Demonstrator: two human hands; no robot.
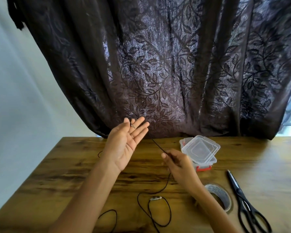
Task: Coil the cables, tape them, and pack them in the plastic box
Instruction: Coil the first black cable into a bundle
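The left hand (126, 140) is held palm up above the wooden table (57, 174), to the left of the plastic box (212, 161), its fingers straight and slightly spread, gripping nothing, with a ring (133, 126) on one finger. The right hand (176, 163), just left of the box and partly in front of it, pinches a thin black cable (158, 145) between thumb and curled fingers. From that pinch the cable runs up and away toward the left fingertips; whether it touches them cannot be told. Below the pinch it drops to the tabletop and curves into loose loops nearer the person than the box. Among those loops lies a taped coil (155, 198), bound with a small pale wrap at its top, and further left of it a second loose cable (108, 210) arcs off the near edge. The box stands on the table with red latches and a clear lid (201, 148) laid askew on top. Nearer than the box sit a roll of tape (220, 197) and, right of it, black-handled scissors (245, 204). Behind the box hangs a dark leaf-patterned curtain (158, 64).
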